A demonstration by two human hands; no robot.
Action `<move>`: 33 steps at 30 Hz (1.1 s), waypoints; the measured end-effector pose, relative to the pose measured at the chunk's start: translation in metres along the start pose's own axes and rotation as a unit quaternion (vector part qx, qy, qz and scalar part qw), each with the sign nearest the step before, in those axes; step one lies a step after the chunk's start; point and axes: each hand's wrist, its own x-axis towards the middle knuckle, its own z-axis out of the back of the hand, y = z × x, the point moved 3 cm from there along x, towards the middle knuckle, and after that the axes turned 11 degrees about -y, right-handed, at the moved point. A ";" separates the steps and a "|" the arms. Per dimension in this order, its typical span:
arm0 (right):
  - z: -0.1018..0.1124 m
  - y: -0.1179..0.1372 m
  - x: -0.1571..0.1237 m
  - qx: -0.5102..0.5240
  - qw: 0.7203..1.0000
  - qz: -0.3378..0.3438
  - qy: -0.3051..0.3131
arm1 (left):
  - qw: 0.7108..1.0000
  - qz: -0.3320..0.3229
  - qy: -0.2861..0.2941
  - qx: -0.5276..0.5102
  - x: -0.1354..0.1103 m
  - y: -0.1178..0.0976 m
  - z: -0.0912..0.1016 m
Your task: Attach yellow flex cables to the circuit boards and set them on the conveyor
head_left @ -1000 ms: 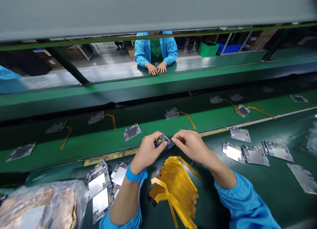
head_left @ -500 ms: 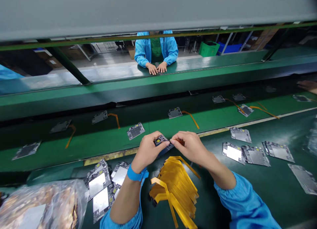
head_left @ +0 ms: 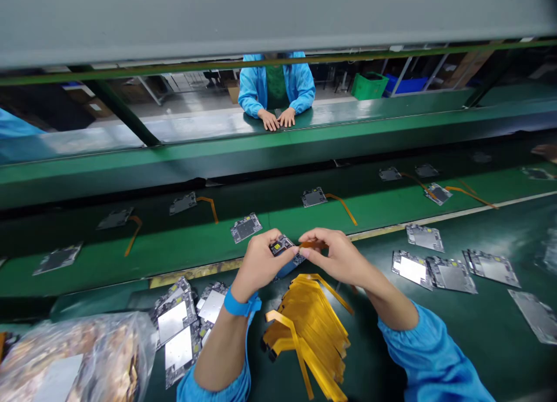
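My left hand (head_left: 266, 259) grips a small circuit board (head_left: 282, 246) by its left side, thumb lying across the top. At the board's right edge, my right hand (head_left: 333, 252) pinches an orange flex cable (head_left: 314, 245), most of it hidden behind the fingers. Both thumbs meet where cable and board come together; whether they are joined I cannot tell. Below my hands lies a fanned pile of yellow-orange flex cables (head_left: 311, 321). A stack of circuit boards with silver shields (head_left: 178, 347) rests beside my left forearm, which wears a blue wrist strap (head_left: 240, 303).
Ahead runs a green conveyor belt (head_left: 278, 213) carrying several boards, some with orange cables attached. More boards (head_left: 451, 273) lie on the bench at right. A clear plastic bag (head_left: 78, 355) sits at lower left. Across the line, a person in blue (head_left: 277, 94) rests both hands on a ledge.
Boards on the belt have shifted slightly to the right. My right fingers have lifted and opened a little around the cable, while my left hand stays still on the board.
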 end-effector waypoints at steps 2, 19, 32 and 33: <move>-0.001 0.000 0.000 -0.012 0.999 -0.002 0.031 | 1.000 0.000 0.004 -0.001 0.000 -0.001 0.001; -0.003 -0.005 0.002 0.035 0.997 -0.033 0.054 | 1.000 -0.003 0.017 -0.003 0.000 -0.001 0.000; -0.010 -0.027 0.011 0.157 0.973 -0.135 0.103 | 0.995 0.056 -0.021 -0.081 0.008 0.013 0.019; -0.008 -0.036 0.015 0.156 0.975 -0.138 0.078 | 0.993 0.066 -0.066 -0.071 0.010 0.019 0.026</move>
